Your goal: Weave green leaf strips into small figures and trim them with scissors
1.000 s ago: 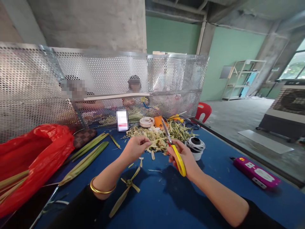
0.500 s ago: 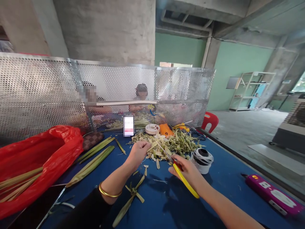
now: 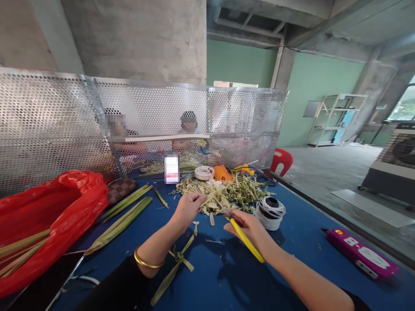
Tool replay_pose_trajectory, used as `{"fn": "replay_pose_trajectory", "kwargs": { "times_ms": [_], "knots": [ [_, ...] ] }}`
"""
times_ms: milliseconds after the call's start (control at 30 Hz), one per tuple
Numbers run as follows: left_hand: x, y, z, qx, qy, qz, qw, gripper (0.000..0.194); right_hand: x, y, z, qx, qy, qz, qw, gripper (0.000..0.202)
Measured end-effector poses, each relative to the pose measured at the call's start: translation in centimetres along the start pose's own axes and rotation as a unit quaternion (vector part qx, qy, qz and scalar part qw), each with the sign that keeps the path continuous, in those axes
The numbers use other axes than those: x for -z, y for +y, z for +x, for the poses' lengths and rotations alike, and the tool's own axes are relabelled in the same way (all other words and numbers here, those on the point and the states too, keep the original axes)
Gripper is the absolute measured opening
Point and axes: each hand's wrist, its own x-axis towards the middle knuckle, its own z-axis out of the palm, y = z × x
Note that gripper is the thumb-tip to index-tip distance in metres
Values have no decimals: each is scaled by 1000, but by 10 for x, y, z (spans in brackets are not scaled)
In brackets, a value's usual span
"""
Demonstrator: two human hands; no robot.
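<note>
Above a heap of dried husk scraps [image 3: 207,188], my left hand [image 3: 188,209] is closed in a pinch on a pale strip of husk [image 3: 209,199]. My right hand [image 3: 244,224] grips a pair of scissors [image 3: 244,237] with yellow handles. Their blades point up and left, close to the strip. Whether the blades touch it I cannot tell. A cross-shaped knot of husk strips [image 3: 179,258] lies on the blue table [image 3: 210,280] below my left wrist. Just right of my right hand stands a spool of white cord [image 3: 269,214].
A red plastic bag [image 3: 81,190] with long husks is at the left, beside green husks [image 3: 129,218]. Tape [image 3: 204,172], an orange pouch [image 3: 223,174] and a lit phone [image 3: 171,169] stand farther back. A purple power strip [image 3: 361,252] lies right. A perforated metal screen [image 3: 155,112] borders the table; people sit behind it.
The view has shifted slightly, so most things sit a little farther left. The scissor blades look closer together. My left hand still pinches the husk strip.
</note>
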Motion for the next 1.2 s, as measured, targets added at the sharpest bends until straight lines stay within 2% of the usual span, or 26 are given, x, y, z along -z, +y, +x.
{"fn": "replay_pose_trajectory", "kwargs": {
  "times_ms": [100, 200, 300, 367, 500, 667, 733, 767, 800, 833, 867, 900, 933, 1000, 1100, 1200],
  "knots": [
    [3, 1, 1, -10, -4, 7, 1000, 32, 2, -4, -1, -5, 0, -11, 1000, 26],
    [10, 6, 2, -21, 24, 10, 999, 31, 7, -8, -2, 4, 21, -158, 987, 24],
    [20, 18, -1, -39, 70, 6, 997, 27, 12, -10, -3, 26, 33, -364, 930, 27],
    [25, 29, -7, -46, 79, 0, 996, 28, 12, -9, -4, 33, 2, -450, 892, 30],
    [28, 50, -32, -26, 57, -30, 998, 25, 6, -11, -9, 52, -40, -525, 848, 33],
    [32, 57, -77, 0, 72, -21, 997, 27, 1, -23, -16, 36, -29, -580, 813, 29],
    [32, 55, -95, 17, 89, -32, 995, 26, 1, -35, -18, 37, -9, -583, 811, 25],
    [32, 53, -104, 27, 98, -40, 994, 26, 1, -43, -19, 46, 2, -569, 821, 23],
    [30, 52, -112, 37, 107, -50, 992, 26, -1, -52, -20, 64, 16, -528, 846, 20],
    [28, 50, -119, 45, 117, -60, 990, 26, -4, -61, -22, 94, 17, -452, 887, 19],
    [25, 47, -125, 52, 126, -68, 988, 26, -10, -70, -25, 116, -11, -342, 933, 21],
    [22, 45, -130, 57, 134, -78, 986, 26, -16, -77, -28, 114, -35, -230, 966, 24],
    [19, 42, -134, 59, 143, -85, 984, 26, -25, -83, -31, 105, -57, -143, 983, 26],
    [14, 35, -139, 53, 159, -85, 982, 26, -42, -88, -37, 86, -72, -46, 993, 29],
    [10, 24, -142, 21, 167, -52, 984, 24, -61, -83, -44, 39, -94, 72, 992, 33],
    [9, 16, -143, 25, 112, -50, 992, 23, -61, -75, -50, -29, -132, 160, 978, 32]
  ]
}}
